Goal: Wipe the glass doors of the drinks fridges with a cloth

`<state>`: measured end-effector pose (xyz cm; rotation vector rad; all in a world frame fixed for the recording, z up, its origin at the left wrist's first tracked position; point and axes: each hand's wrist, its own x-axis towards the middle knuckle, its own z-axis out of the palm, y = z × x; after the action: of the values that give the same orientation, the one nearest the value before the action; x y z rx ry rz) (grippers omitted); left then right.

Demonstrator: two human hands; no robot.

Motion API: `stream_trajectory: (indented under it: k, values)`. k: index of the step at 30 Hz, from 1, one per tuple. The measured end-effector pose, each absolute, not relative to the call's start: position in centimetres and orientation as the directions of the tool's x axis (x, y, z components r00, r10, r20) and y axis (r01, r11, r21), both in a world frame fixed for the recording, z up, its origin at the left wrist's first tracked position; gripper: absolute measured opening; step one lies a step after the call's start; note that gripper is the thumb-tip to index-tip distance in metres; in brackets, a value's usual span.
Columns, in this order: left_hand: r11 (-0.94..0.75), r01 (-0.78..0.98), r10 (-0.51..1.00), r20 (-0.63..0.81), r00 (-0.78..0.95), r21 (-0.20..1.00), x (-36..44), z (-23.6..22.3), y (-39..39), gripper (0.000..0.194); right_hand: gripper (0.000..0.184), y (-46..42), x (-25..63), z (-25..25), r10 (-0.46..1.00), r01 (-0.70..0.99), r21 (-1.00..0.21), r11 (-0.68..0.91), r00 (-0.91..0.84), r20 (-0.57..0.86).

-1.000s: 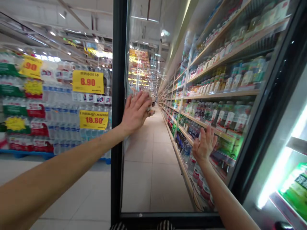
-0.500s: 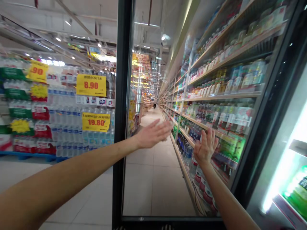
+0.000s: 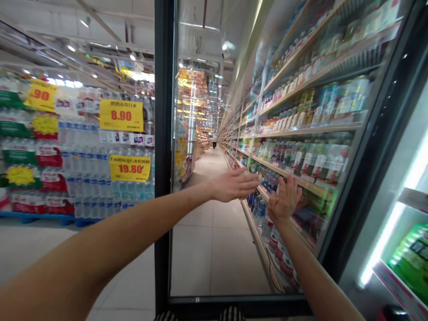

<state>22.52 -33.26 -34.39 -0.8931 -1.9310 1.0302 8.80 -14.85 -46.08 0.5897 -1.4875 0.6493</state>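
A glass cooler door (image 3: 162,156) with a black frame stands open before me. My left hand (image 3: 234,183) is stretched out in front of its pane, fingers extended and palm seen edge-on, holding nothing. To the right, my right hand (image 3: 285,199) is raised with fingers spread and empty. A small gap separates the two hands. Whether either one touches the glass, I cannot tell. Shelves of bottled drinks (image 3: 302,162) show in the pane behind my right hand.
Stacked packs of bottled water (image 3: 87,165) stand at the left, with yellow price signs (image 3: 121,115). On the right is a lit cooler shelf (image 3: 397,285) with green packages (image 3: 413,258). A distant person (image 3: 214,141) is visible down the aisle. Grey floor tiles (image 3: 192,258) lie below.
My left hand has moved right, closer to my right hand. The right hand has shifted only slightly. The door and background sit a little further left in view.
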Motion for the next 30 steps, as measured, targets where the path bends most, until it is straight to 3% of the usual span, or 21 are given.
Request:
stream_trajectory:
  k: [2,4,6,9,11,13,15,17,19,21,23,25,28,30]
  values:
    - [0.562,0.147,0.768,0.447,-0.458,-0.814,22.2,-32.8,-32.8,0.042,0.055,-14.8,8.8,-46.1,0.037,-0.709,-0.037,0.704,-0.015,0.999]
    - [0.746,-0.004,0.608,0.684,-0.403,-0.666,21.9,-31.4,-32.4,0.043,0.055,-14.8,8.8,-46.1,0.043,-0.708,-0.041,0.705,-0.016,0.999]
    - [0.79,-0.062,0.553,0.753,-0.358,-0.61,21.6,-31.5,-32.0,0.043,0.054,-14.8,8.9,-46.0,0.041,-0.7,-0.042,0.713,-0.018,0.999]
    - [0.578,0.086,0.768,0.506,-0.393,-0.811,21.4,-33.8,-31.7,0.039,0.052,-14.8,9.0,-45.9,0.037,-0.685,-0.031,0.728,-0.006,0.999]
    - [0.437,0.188,0.85,0.335,-0.406,-0.88,21.5,-34.6,-31.9,0.038,0.051,-14.8,9.0,-45.9,0.031,-0.68,-0.02,0.733,0.004,1.0]
    - [0.47,0.172,0.831,0.368,-0.418,-0.866,21.6,-34.0,-32.2,0.039,0.051,-14.8,8.9,-45.9,0.033,-0.682,-0.022,0.731,0.003,0.999]
    - [0.63,0.05,0.72,0.559,-0.411,-0.775,21.7,-33.0,-32.5,0.041,0.052,-14.8,8.9,-46.0,0.039,-0.685,-0.032,0.728,-0.006,0.999]
    - [0.711,-0.026,0.639,0.66,-0.394,-0.703,21.9,-33.2,-32.5,0.042,0.053,-14.8,8.8,-46.0,0.04,-0.688,-0.037,0.724,-0.012,0.999]
    - [0.628,0.036,0.713,0.556,-0.427,-0.778,22.1,-35.1,-32.4,0.041,0.053,-14.8,8.8,-46.0,0.036,-0.69,-0.033,0.723,-0.01,0.999]
    - [0.44,0.17,0.828,0.325,-0.457,-0.882,22.4,-37.4,-32.4,0.038,0.052,-14.8,8.8,-46.0,0.034,-0.692,-0.026,0.722,-0.003,0.999]
    - [0.359,0.225,0.858,0.224,-0.463,-0.906,22.6,-38.2,-32.6,0.037,0.052,-14.8,8.8,-46.0,0.034,-0.696,-0.024,0.718,0.0,0.999]
    - [0.449,0.174,0.822,0.329,-0.465,-0.877,22.7,-37.0,-32.9,0.039,0.052,-14.8,8.9,-46.0,0.038,-0.7,-0.03,0.713,-0.004,0.999]
    - [0.734,-0.023,0.61,0.673,-0.419,-0.679,22.8,-34.5,-33.2,0.042,0.053,-14.8,8.9,-46.0,0.048,-0.706,-0.043,0.706,-0.012,0.999]
    - [0.783,-0.07,0.546,0.736,-0.401,-0.619,22.9,-34.7,-33.1,0.041,0.054,-14.8,9.0,-46.0,0.048,-0.709,-0.047,0.704,-0.019,0.999]
